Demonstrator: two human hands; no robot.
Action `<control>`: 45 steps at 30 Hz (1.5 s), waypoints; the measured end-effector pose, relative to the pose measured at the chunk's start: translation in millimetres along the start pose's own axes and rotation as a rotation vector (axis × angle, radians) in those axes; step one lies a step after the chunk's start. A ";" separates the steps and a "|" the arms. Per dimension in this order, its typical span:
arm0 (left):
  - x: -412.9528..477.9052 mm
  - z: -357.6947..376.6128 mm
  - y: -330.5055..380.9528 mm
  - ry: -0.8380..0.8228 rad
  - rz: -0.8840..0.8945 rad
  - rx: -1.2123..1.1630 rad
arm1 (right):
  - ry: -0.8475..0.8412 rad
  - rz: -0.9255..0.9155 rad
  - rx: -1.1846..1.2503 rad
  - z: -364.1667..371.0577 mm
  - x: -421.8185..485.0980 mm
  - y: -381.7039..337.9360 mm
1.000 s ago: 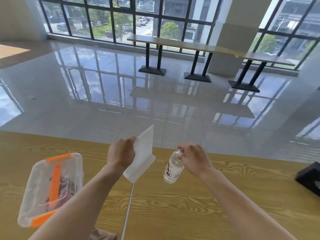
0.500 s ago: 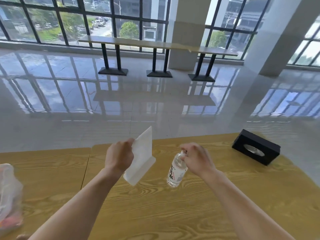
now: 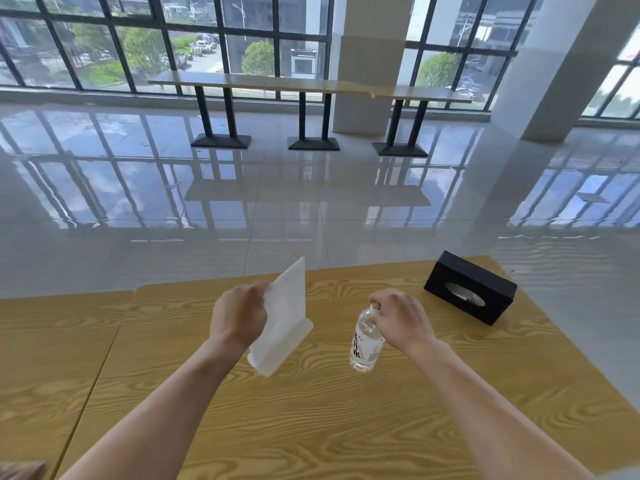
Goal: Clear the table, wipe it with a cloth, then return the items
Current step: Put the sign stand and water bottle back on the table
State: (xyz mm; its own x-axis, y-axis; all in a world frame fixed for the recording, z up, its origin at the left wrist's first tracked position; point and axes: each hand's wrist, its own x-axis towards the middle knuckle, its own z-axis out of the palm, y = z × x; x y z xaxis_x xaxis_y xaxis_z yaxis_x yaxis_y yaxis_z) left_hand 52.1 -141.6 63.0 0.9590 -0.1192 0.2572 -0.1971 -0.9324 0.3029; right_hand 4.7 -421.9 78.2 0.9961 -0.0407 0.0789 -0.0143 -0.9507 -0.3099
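The left hand [image 3: 239, 317] grips a white sign stand [image 3: 285, 323] by its left edge, fingers curled round it. The stand is a flat, milky-white upright panel set in a wider white base. It is tilted, with the top corner leaning away and to the right, and is held over the middle of the table [image 3: 311, 410]. Whether the base touches the wood cannot be told.

The right hand [image 3: 401, 320] pinches a bottle [image 3: 365, 344] from above at the neck, with the fingers closed over the cap. The bottle is small and made of clear plastic. It holds clear liquid and wears a white label with dark and red print. It hangs tilted, bottom toward the person, just right of the stand and apart from it.

The table is yellow wood grain, with a seam running down its left part. A black tissue box [image 3: 471, 287], with an oval slot showing white tissue, lies near the far right corner, well clear of both hands.
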 end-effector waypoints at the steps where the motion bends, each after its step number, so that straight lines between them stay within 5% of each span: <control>1: 0.1 1.9 4.2 -0.008 0.003 0.007 | 0.001 0.001 0.002 0.4 -0.3 4.8; 27: -3.7 17.6 30.9 -0.087 0.034 -0.005 | -0.033 0.009 0.074 14.0 -2.3 26.7; 38: -21.6 -14.7 24.5 -0.182 0.155 -0.098 | 0.242 -0.279 0.203 -1.5 -23.6 7.9; 45: -33.8 -39.8 23.5 -0.257 0.280 -0.158 | -0.006 -0.298 0.217 -4.5 -43.9 -21.1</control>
State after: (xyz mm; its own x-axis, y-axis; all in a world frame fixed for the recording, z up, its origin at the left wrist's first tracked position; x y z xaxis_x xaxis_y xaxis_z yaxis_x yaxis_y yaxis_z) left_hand 6.9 -145.9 97.9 0.8794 -0.4611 0.1184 -0.4676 -0.7902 0.3962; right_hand -39.2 -401.4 85.6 0.9541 0.2311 0.1904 0.2951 -0.8329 -0.4682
